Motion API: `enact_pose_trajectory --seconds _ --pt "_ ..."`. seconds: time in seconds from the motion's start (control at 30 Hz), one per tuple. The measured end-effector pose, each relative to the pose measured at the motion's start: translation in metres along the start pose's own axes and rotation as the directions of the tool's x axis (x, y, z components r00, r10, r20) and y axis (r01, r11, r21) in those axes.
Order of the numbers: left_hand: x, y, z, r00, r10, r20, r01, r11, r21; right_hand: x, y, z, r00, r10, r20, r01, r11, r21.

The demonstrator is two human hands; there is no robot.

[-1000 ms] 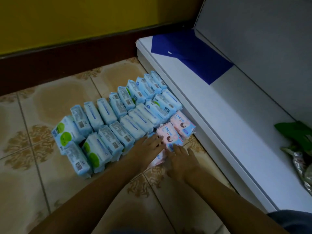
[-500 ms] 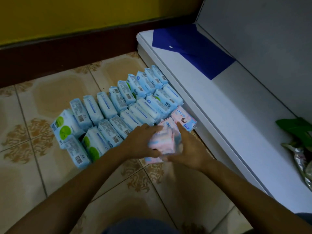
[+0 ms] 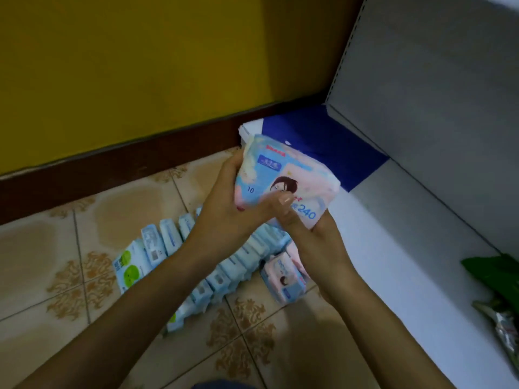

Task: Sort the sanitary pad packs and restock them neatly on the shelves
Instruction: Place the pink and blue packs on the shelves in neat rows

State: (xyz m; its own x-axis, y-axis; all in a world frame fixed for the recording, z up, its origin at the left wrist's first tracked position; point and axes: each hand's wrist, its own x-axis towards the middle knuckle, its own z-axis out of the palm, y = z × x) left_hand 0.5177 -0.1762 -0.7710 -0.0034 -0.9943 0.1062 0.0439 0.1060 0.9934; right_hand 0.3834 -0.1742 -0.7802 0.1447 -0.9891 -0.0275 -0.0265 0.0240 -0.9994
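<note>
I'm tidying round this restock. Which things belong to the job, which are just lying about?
Job: pink pad pack gripped by left hand and right hand; blue pad packs and pink packs on the floor; white shelf.
Lying about: green bag, foil wrapper, blue sheet.

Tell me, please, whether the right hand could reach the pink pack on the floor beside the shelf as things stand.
Probably yes, once freed: the right hand and left hand both grip the raised pack, so it is busy. The pink pack on the floor lies bare just below its wrist.
</note>
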Motion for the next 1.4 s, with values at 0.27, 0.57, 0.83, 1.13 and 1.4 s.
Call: enact_pose_trajectory --seconds 0.27,0.57,0.83,1.13,1.4 --pt "0.048 0.311 0.006 0.976 0.206 -0.069 -0.185 0.954 0.235 -0.001 -0.327 -0.017 0.946 -0.303 -0.115 0.288 0.949 -0.127" --pt "0.069 0.629 0.042 0.936 0.349 0.056 -0.351 0.905 0.24 -0.047 -0.642 -0.038 0.863 -0.388 -0.323 0.349 0.921 -0.172" --pt "0.063 0.74 0.137 0.792 0.454 0.409 -0.535 0.838 0.105 -0.122 -0.738 -0.108 0.669 -0.451 -0.591 0.385 0.89 -0.243" --pt "0.003 0.757 0.328 0.547 0.506 0.667 -0.608 0.788 -0.098 -0.255 -0.738 -0.247 0.335 -0.461 -0.822 0.175 0.888 -0.426" --pt "-0.048 0.738 0.491 0.501 0.437 0.747 -0.586 0.806 -0.079 -0.353 -0.728 -0.389 0.359 -0.46 -0.812 -0.09 0.849 -0.521"
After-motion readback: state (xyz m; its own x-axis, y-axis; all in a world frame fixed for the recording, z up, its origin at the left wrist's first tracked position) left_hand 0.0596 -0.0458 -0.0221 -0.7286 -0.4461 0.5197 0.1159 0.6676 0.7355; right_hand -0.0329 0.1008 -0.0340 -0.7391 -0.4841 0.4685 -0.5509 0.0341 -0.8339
